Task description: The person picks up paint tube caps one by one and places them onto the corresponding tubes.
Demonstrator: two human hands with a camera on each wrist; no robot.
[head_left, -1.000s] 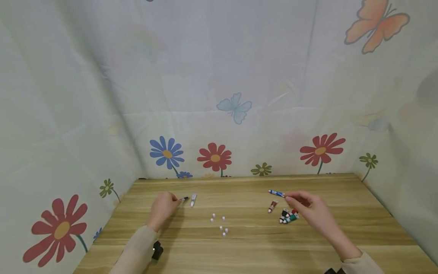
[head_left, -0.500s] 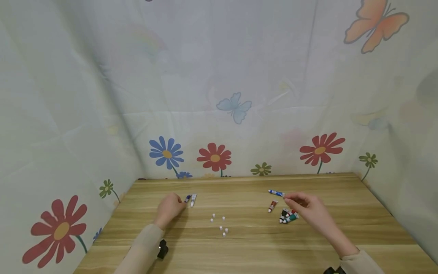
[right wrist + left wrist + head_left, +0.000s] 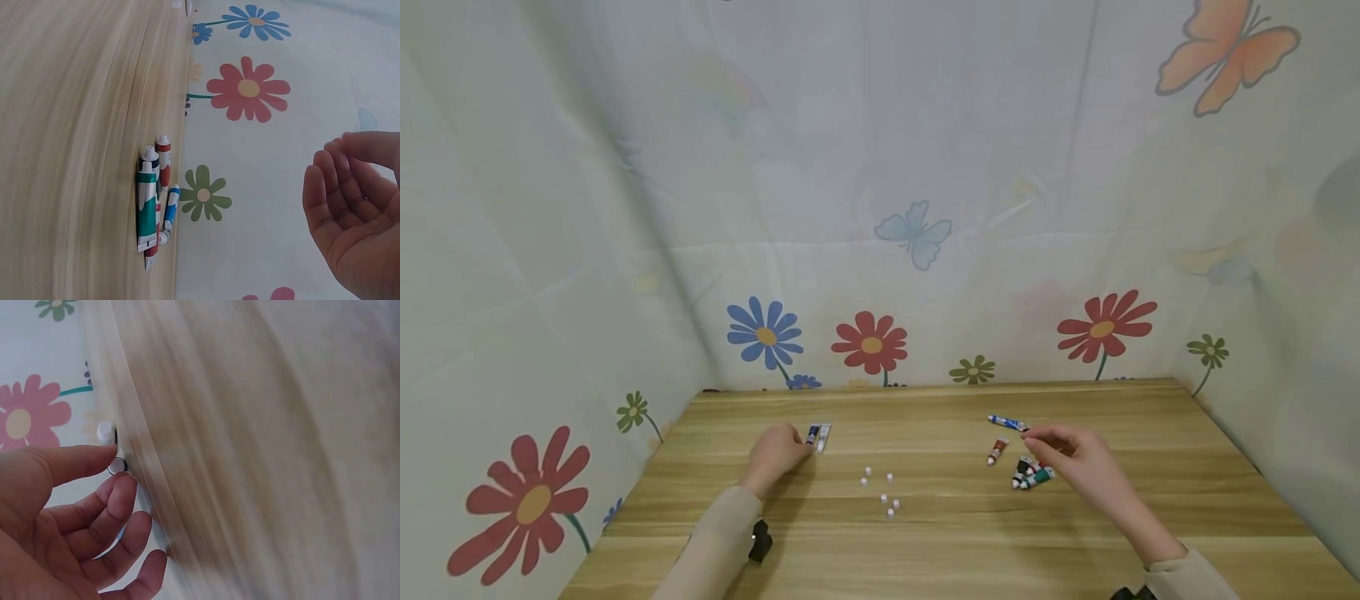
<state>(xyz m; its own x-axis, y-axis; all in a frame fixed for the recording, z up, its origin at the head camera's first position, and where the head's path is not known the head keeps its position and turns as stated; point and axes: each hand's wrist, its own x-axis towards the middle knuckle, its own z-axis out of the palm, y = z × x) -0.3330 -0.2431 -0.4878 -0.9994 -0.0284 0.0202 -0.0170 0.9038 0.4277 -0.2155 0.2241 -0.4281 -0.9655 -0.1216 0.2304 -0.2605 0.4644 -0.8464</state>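
Pinches dark blue tube [image 3: 812,434] at its capped near end, apparently between thumb and forefinger of left hand [image 3: 778,457], low in the head frame and left of centre. Lines it up, by the look of things, alongside white tube [image 3: 824,437]; cannot tell whether touching. Seems to be at the placing step; likely calls next for parting thumb and forefinger gently, without nudging white tube. Curls the other left fingers loosely around nothing. Holds right hand [image 3: 1086,462] at lower right, fingers loosely bent and tips close to the thumb, with nothing visible between. Meets the end of blue tube [image 3: 1006,423] in the head view, but hangs well apart from it in the right wrist view. Just below, has brownish-red tube [image 3: 997,451], then green tube [image 3: 1037,477] bunched with black tube [image 3: 1023,469] and red tube [image 3: 1042,465]. At lower centre, shows six small white pieces [image 3: 890,477] scattered on wooden table [image 3: 940,550].
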